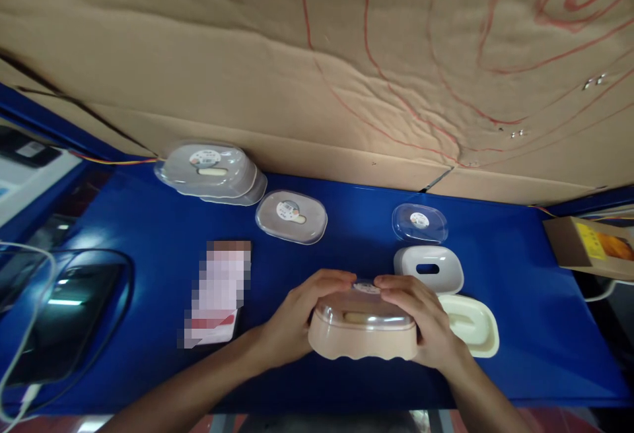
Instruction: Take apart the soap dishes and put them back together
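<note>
Both hands hold a pinkish-beige plastic box (364, 340) with a clear lid and a round label on top. My left hand (312, 311) wraps its left side, with fingers reaching onto the lid. Round the right side my right hand (423, 317) is closed, its fingertips also on the lid near the label. Just beyond the right hand lies a cream oval tray (488, 327), partly covered by that hand. A white oval piece with a dark slot (450, 265) sits behind it. Farther back is a clear lid (436, 225) with a label.
Stacked lidded boxes (225, 179) stand at the back left, beside a single lidded box (317, 222). A blurred-out phone-like item (222, 288) lies left of centre. A black tablet (69, 321) with cables is at far left, a small carton (582, 248) at far right. Cardboard (222, 90) walls the back.
</note>
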### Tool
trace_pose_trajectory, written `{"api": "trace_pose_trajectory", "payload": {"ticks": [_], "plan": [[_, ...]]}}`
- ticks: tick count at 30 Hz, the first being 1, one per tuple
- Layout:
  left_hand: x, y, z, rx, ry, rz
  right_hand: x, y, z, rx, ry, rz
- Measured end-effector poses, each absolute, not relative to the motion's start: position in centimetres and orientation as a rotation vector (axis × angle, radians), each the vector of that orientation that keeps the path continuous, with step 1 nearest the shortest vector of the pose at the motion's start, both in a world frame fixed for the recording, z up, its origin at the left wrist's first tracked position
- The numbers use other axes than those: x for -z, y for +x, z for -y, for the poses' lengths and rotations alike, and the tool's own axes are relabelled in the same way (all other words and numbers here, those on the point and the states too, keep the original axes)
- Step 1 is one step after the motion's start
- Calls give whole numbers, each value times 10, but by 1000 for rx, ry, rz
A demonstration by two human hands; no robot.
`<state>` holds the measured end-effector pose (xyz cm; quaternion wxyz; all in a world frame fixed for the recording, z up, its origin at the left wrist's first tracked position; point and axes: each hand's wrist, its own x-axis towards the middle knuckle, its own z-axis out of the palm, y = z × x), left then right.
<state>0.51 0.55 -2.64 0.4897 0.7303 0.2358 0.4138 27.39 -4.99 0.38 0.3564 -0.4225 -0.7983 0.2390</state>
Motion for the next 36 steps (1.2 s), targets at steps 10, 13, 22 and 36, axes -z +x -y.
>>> {"api": "trace_pose_trajectory", "payload": {"ticks": [10, 13, 22, 36], "plan": [[47, 4, -11, -959, 2119, -629, -27, 288, 39, -1100, -1293, 2196], [43, 11, -3, -971, 2117, -888, -20, 289, 31, -1039, -1369, 2182], [40, 15, -6, -972, 2218, -1355, 2, 270, -23, -466, -1647, 2239], [22, 13, 0, -761, 1953, -1109, -25, 347, 93, -348, -1935, 2158]]}}
